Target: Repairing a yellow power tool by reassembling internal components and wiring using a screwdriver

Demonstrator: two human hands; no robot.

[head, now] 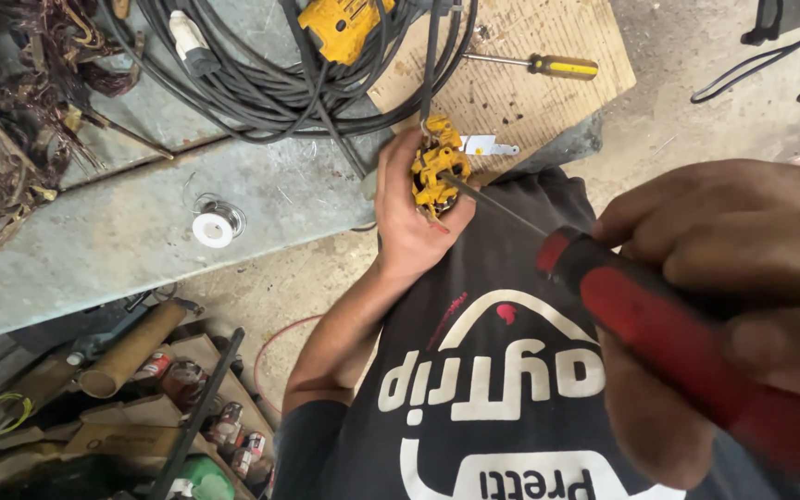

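Left hand (406, 218) grips yellow plug body (438, 167) at bench edge (141, 231), cable (430, 56) attached. Right hand (724, 306) fisted on red-handled screwdriver (678, 347), tip seated in plug. Housing open, internals exposed; fastening appears mid-way, closure outstanding.

A grey metal counter (122, 231) crosses the upper left. Below it lies a bare concrete floor (261, 287); a worn wooden board (511, 56) rests on its far end.

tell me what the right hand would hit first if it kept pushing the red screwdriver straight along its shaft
The right hand drives the red-handled screwdriver, whose tip already rests at the yellow plug held in the left hand. That plug comes first, probably then the left palm behind it; depth is unclear.
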